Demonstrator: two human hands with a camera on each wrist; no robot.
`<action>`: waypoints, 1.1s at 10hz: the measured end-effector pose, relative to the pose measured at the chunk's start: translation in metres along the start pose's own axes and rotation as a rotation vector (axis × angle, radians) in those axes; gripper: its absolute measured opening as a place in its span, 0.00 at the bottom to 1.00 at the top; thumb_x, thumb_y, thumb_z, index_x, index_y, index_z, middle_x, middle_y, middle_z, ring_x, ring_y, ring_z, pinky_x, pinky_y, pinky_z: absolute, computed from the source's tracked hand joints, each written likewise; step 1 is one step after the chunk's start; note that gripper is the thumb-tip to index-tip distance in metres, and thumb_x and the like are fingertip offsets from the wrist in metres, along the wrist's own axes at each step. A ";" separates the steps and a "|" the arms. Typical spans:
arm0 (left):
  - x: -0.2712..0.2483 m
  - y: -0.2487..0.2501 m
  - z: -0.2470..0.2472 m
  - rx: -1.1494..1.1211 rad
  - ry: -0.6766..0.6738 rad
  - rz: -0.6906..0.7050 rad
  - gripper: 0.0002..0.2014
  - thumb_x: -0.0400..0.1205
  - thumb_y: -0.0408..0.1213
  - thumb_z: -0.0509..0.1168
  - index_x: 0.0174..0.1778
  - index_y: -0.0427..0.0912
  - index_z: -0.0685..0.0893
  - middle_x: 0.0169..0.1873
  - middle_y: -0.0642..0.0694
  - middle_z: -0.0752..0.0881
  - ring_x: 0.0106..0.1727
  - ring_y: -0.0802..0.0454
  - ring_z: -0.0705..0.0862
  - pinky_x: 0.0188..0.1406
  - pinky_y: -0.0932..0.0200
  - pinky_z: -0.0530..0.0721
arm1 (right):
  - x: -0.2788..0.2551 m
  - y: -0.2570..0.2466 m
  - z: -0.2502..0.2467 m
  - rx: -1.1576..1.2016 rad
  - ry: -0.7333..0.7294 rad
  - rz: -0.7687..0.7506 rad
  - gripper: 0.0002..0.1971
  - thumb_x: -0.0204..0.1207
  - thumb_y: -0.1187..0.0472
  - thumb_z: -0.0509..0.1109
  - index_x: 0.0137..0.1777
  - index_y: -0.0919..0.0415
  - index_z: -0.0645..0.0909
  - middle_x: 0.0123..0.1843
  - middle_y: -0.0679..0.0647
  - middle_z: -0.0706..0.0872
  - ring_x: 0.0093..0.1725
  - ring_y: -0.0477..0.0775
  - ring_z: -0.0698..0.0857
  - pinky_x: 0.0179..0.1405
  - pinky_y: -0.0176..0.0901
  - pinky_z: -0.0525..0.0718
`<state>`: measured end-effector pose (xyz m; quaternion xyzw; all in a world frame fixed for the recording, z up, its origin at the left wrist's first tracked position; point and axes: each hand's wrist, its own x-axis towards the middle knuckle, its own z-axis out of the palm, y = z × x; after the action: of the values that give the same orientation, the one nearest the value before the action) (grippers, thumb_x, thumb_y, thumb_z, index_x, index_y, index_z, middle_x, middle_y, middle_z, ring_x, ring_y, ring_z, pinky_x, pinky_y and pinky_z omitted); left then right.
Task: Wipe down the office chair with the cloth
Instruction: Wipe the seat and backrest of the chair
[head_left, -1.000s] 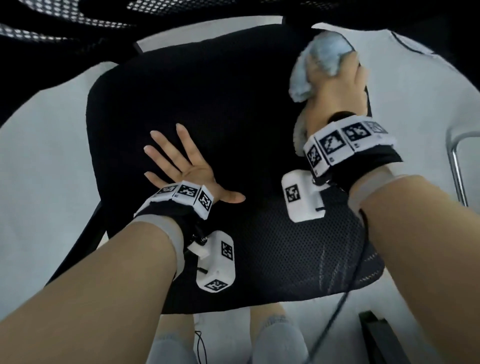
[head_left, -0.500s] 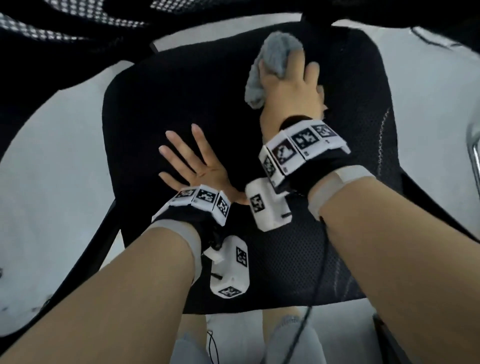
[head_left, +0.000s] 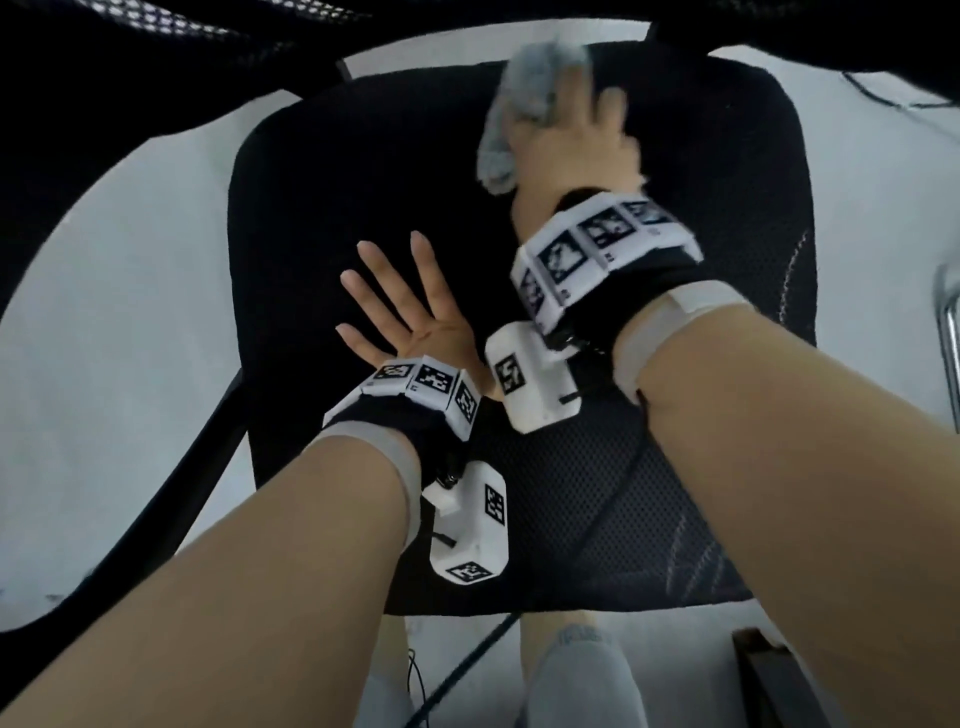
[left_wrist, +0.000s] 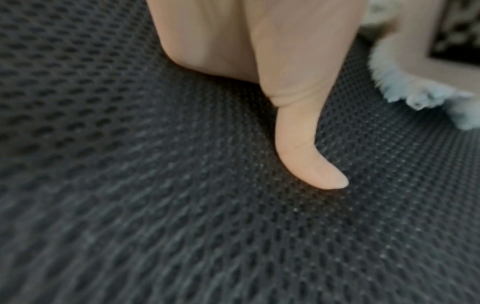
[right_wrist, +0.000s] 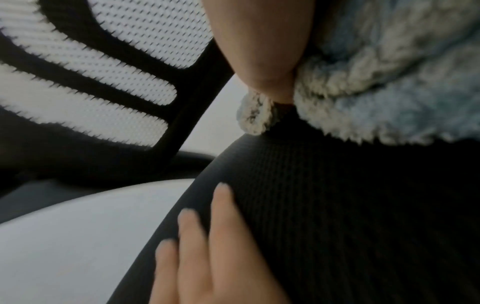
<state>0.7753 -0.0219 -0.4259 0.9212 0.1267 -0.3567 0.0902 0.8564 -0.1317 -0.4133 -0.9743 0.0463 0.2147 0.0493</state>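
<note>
The right hand (head_left: 566, 140) is clutching the fluffy pale-blue cloth (head_left: 524, 93) at the black mesh office chair seat's (head_left: 597, 493) far edge (wiping looks midway); the left hand (head_left: 410, 322) is lying flat, fingers spread, bracing it.

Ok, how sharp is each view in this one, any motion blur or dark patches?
Head view: right hand and cloth smeared by motion, left hand crisp, edges bowed by the wide lens. Left wrist view: thumb sharp, mesh seat soft near the edges. Right wrist view: dim and streaked throughout.
</note>
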 end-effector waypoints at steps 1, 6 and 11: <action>-0.001 0.004 0.018 -0.147 0.211 -0.025 0.36 0.78 0.63 0.36 0.78 0.51 0.31 0.81 0.40 0.34 0.81 0.38 0.33 0.76 0.30 0.35 | -0.019 -0.020 0.001 0.004 -0.023 -0.261 0.25 0.78 0.56 0.59 0.76 0.47 0.63 0.82 0.58 0.50 0.75 0.67 0.58 0.68 0.60 0.68; -0.024 0.012 0.002 -0.007 -0.080 0.139 0.73 0.54 0.58 0.79 0.75 0.54 0.23 0.74 0.35 0.20 0.75 0.36 0.22 0.73 0.30 0.32 | -0.098 0.036 0.023 0.127 -0.093 -0.210 0.29 0.78 0.60 0.58 0.78 0.44 0.60 0.78 0.58 0.56 0.71 0.67 0.62 0.69 0.59 0.67; -0.049 0.033 0.016 0.050 -0.188 0.253 0.76 0.53 0.58 0.80 0.73 0.46 0.19 0.71 0.33 0.18 0.73 0.37 0.18 0.71 0.32 0.27 | -0.163 0.076 0.049 0.263 -0.020 0.008 0.26 0.78 0.60 0.59 0.77 0.47 0.62 0.76 0.60 0.60 0.67 0.66 0.64 0.61 0.55 0.69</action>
<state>0.7399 -0.0655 -0.4014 0.8943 -0.0080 -0.4301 0.1231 0.6805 -0.1896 -0.3948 -0.9571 0.0774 0.2166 0.1761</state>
